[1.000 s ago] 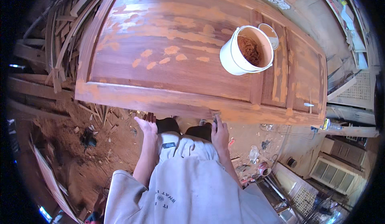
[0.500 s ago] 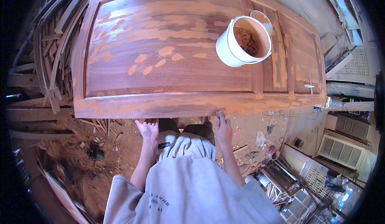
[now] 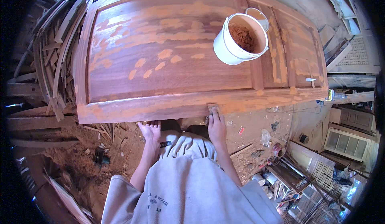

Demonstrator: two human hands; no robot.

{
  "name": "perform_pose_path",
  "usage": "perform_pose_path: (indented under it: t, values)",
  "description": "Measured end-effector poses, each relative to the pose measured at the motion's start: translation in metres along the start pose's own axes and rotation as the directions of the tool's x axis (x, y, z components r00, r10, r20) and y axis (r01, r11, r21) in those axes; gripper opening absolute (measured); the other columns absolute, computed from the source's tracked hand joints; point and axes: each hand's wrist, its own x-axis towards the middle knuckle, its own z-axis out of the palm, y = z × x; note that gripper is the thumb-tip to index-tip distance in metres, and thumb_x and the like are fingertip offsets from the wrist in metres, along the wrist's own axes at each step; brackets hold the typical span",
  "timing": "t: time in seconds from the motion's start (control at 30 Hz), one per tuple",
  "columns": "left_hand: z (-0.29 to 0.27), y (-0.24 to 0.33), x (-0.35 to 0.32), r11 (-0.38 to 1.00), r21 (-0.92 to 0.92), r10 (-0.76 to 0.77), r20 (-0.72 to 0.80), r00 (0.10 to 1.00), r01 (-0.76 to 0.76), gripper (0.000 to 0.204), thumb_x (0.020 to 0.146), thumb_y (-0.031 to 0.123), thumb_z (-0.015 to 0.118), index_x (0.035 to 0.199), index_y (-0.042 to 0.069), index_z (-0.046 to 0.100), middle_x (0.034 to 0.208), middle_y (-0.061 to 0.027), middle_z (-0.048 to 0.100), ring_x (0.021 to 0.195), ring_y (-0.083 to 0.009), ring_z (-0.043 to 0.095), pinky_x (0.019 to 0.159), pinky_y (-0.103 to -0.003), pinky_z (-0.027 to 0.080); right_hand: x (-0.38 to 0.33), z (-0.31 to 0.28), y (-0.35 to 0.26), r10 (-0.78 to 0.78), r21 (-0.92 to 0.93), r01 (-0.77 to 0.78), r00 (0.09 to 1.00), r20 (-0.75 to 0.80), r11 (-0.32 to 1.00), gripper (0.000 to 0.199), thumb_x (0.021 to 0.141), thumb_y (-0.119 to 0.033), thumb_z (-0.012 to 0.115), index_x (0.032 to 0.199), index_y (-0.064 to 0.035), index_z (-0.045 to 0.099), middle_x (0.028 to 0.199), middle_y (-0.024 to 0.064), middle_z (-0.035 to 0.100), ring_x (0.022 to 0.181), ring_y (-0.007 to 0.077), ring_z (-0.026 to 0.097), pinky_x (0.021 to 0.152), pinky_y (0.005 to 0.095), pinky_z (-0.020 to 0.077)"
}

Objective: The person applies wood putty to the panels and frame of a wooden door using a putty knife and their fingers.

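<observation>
A reddish-brown wooden door panel [image 3: 168, 79], streaked and dabbed with orange-tan filler, lies flat before me. My right hand [image 3: 217, 127] grips a small flat brownish piece [image 3: 212, 107] and presses it on the panel's near edge strip. Whether this piece is a scraper or a pad I cannot tell. My left hand [image 3: 150, 131] is turned palm up at the near edge, its fingers spread and holding nothing visible. On the panel, right of middle, stands a white bucket [image 3: 227, 49] with brown paste [image 3: 242, 37] inside.
Scrap wood strips [image 3: 60, 59] are heaped on the left. Behind the bucket lies a round clear lid or tub [image 3: 256, 16]. A small white-bladed tool [image 3: 310, 80] rests at the panel's right end, near a clear bottle [image 3: 339, 96]. Debris litters the dirt floor [image 3: 240, 143].
My right hand has slid left along the near edge strip with the flat piece. My left hand stays palm up at the edge. The view has shifted slightly.
</observation>
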Motion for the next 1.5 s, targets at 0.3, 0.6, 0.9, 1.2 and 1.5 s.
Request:
perform_pose_path:
  t: [0.3,0.6,0.9,1.2,1.5]
  values:
    - [0.004,-0.001,-0.004,0.999,0.046,0.009,-0.053,0.999,-0.006,0.093,0.09,0.073,0.034,0.149,0.003,0.019,0.152,-0.0204,0.025,0.137,-0.0357,0.031,0.113,-0.048,0.03,-0.015,0.036,0.009,-0.068,-0.085,0.062,0.995,-0.071,0.994,0.043,0.099,-0.028,0.051,0.141,-0.0177,0.048,0.101,0.0215,0.055,0.076,0.0426,0.062,0.062,0.0509,0.052]
    - [0.007,0.002,-0.002,0.998,0.062,-0.01,-0.052,0.999,0.013,0.083,0.09,0.068,0.042,0.142,0.006,0.029,0.146,-0.0176,0.03,0.125,-0.032,0.039,0.103,-0.047,0.039,-0.017,0.034,-0.011,-0.021,-0.039,0.022,0.999,0.033,0.999,0.042,0.099,-0.025,0.052,0.14,-0.0163,0.049,0.098,0.0199,0.054,0.075,0.0405,0.062,0.062,0.0496,0.0525]
    - [-0.008,0.005,0.018,0.998,0.018,-0.065,-0.109,0.992,0.067,0.075,0.09,0.065,0.048,0.133,0.004,0.038,0.129,-0.0158,0.045,0.11,-0.0292,0.048,0.095,-0.043,0.045,-0.021,0.015,-0.025,-0.008,-0.062,0.019,0.985,0.172,0.998,0.043,0.097,-0.024,0.053,0.14,-0.0164,0.049,0.096,0.0213,0.056,0.076,0.0423,0.062,0.065,0.0508,0.0536]
    - [-0.01,0.004,0.02,0.997,-0.029,-0.071,-0.092,0.993,0.069,0.074,0.09,0.065,0.05,0.129,0.002,0.04,0.126,-0.0163,0.049,0.108,-0.0298,0.051,0.093,-0.043,0.046,0.046,-0.032,-0.03,-0.239,-0.321,0.456,0.811,0.535,0.83,0.037,0.095,-0.027,0.051,0.131,-0.0167,0.051,0.094,0.0192,0.059,0.075,0.0388,0.066,0.063,0.0503,0.0554]
    - [-0.007,0.0,0.006,0.998,-0.048,-0.033,-0.076,0.997,0.029,0.078,0.093,0.064,0.047,0.131,-0.003,0.039,0.131,-0.019,0.044,0.115,-0.029,0.047,0.101,-0.04,0.041,0.098,-0.109,0.024,-0.064,-0.468,0.475,0.75,0.659,0.745,0.032,0.096,-0.028,0.049,0.121,-0.0097,0.056,0.088,0.0226,0.066,0.081,0.0372,0.069,0.067,0.0503,0.0558]
